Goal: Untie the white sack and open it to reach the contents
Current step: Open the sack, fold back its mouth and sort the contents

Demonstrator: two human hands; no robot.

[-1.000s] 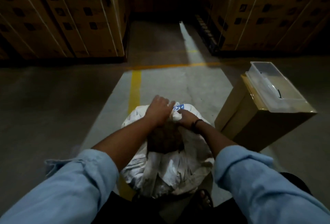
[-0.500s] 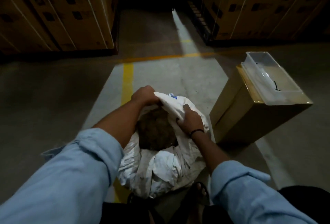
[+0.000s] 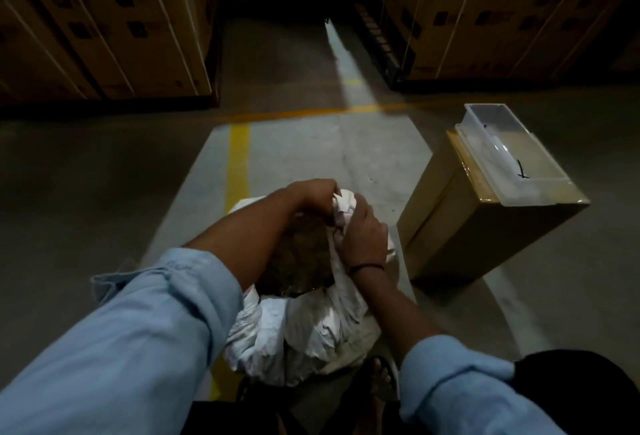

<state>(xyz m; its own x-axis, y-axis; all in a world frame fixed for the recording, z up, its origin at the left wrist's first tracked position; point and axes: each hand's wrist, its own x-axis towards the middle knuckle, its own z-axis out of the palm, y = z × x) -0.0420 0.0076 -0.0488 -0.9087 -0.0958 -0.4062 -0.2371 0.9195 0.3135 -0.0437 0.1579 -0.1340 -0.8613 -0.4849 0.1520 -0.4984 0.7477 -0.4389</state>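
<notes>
A white woven sack point(image 3: 304, 327) stands on the concrete floor between my feet. Its mouth is partly open and shows a brown, rough mass point(image 3: 301, 254) inside. My left hand point(image 3: 313, 192) pinches the bunched far edge of the sack's mouth from the left. My right hand point(image 3: 363, 232), with a dark band at the wrist, is closed on the gathered white cloth at the right side of the mouth. The two hands meet over the bunched fabric at the top. Whether any tie is still on the sack I cannot tell.
A long cardboard box point(image 3: 460, 226) lies on the floor to the right of the sack, with a clear plastic tray point(image 3: 509, 154) on top. Stacked cartons point(image 3: 104, 25) line both sides of an aisle ahead. A yellow floor line point(image 3: 239, 160) runs forward. My sandalled foot point(image 3: 381, 375) is beside the sack.
Both hands have come back together at the far edge of the mouth, bunching the white cloth there. The brown contents stay visible below my left forearm.
</notes>
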